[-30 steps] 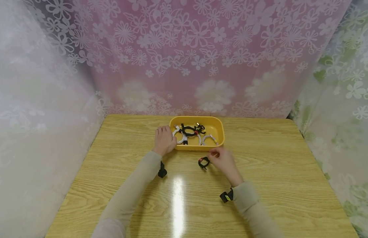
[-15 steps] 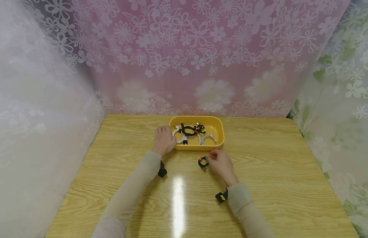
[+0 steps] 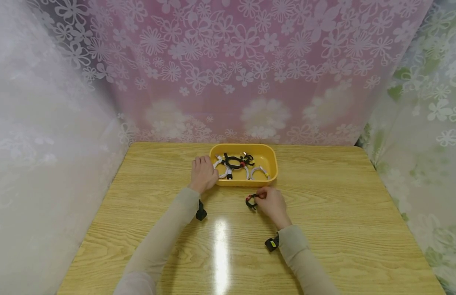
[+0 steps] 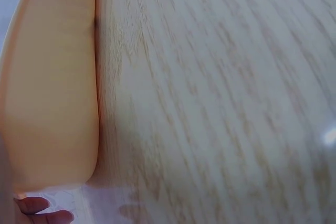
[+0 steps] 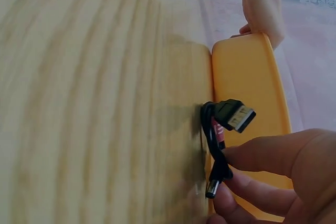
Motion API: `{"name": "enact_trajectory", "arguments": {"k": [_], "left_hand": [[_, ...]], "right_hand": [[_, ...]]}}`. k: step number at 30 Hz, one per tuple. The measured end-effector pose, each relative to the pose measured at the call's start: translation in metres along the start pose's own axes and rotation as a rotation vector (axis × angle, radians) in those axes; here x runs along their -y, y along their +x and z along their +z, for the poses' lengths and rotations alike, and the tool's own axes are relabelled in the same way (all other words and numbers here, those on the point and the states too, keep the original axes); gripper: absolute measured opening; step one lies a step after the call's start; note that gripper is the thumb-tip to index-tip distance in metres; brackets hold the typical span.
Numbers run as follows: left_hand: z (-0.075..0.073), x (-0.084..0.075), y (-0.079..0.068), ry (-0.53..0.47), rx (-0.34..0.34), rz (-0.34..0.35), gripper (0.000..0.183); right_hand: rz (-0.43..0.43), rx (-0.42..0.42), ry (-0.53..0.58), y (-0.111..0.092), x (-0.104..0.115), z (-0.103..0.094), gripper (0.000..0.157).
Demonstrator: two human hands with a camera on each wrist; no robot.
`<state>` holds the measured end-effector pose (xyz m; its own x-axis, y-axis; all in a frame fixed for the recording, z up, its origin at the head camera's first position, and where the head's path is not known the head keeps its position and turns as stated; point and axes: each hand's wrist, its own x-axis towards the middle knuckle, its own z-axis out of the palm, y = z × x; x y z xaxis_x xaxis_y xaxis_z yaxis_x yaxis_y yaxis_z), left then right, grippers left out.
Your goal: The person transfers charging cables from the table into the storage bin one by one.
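Observation:
My left hand (image 3: pixel 204 174) holds the left end of a yellow plastic bin (image 3: pixel 246 184), its thumb at the near corner. Just in front of the bin, my right hand (image 3: pixel 273 205) pinches a small coiled black USB cable (image 5: pixel 211 129) between thumb and fingers. A red strap (image 5: pixel 219 129) binds the coil; the USB plug (image 5: pixel 239 116) and a round barrel plug (image 5: pixel 212 188) stick out. Inside the bin lie white coiled cables (image 3: pixel 221 169) and a black coiled cable (image 3: pixel 233 162). In the left wrist view, a few fingertips (image 4: pixel 50 214) show past the bin's end.
The wood-grain table (image 3: pixel 342 205) ends at the back against a pink flowered curtain (image 3: pixel 213 82). Pale patterned sheets (image 3: pixel 427 164) hang at both sides. Each wrist wears a small black camera (image 3: pixel 272 243).
My right hand has shifted slightly left and closed in on the black USB cable, which it now pinches. The left hand and the bin have stayed in place.

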<state>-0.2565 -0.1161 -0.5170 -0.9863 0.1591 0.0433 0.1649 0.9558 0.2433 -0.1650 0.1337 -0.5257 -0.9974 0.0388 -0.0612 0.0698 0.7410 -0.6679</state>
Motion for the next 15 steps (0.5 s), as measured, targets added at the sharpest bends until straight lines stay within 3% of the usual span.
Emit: {"name": "enact_trajectory", "arguments": {"k": [15], "left_hand": [[0.0006,-0.0012,0.0007,-0.004,0.004,-0.014,0.034]], "right_hand": [[-0.003,-0.01,0.049,0.0006,-0.0051,0.0027,0.014]]}}
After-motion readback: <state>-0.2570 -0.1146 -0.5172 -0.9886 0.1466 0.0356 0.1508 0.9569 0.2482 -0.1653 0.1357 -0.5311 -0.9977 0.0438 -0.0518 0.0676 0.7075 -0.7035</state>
